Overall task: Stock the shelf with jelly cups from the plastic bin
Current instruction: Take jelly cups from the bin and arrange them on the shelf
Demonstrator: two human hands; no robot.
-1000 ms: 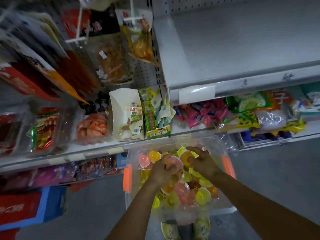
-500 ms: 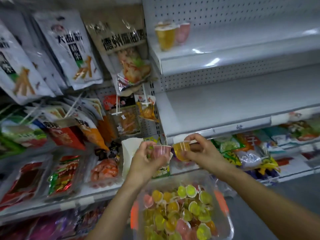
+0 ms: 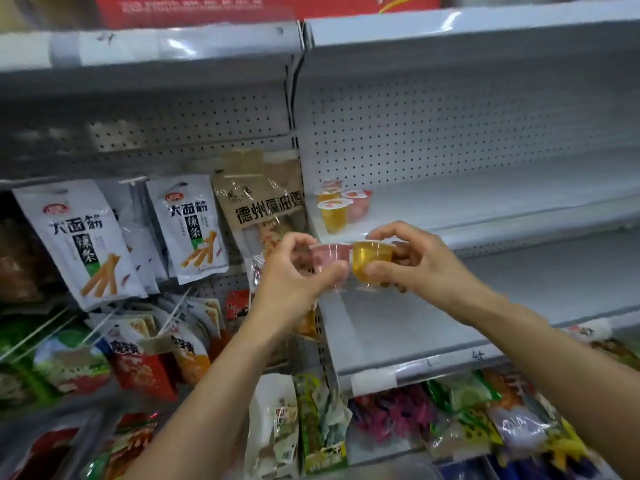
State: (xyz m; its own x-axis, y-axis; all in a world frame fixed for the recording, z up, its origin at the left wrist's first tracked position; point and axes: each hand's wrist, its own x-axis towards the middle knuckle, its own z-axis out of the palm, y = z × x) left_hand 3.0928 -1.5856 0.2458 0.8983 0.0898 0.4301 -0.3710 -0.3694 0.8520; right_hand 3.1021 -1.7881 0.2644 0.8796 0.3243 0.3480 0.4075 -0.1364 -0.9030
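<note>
Before a white shop shelf (image 3: 485, 209), a person holds up two jelly cups side by side, one in each hand.

The left hand (image 3: 291, 278) pinches a pink jelly cup (image 3: 329, 258) between thumb and curled fingers, and the right hand (image 3: 415, 268) grips a yellow jelly cup (image 3: 372, 259) the same way. Both cups are upright and touch at the rim, raised in front of the shelf's left end, just under its front edge as seen from the head camera. At the far left of that shelf stand a few sealed cups (image 3: 334, 216), yellow in front, pink beside and behind. White snack packets (image 3: 79, 244) and a brown packet (image 3: 263, 202) hang on pegs to the left. Bagged goods (image 3: 467, 410) crowd the tier below, and a red carton (image 3: 242, 8) sits on top.
</note>
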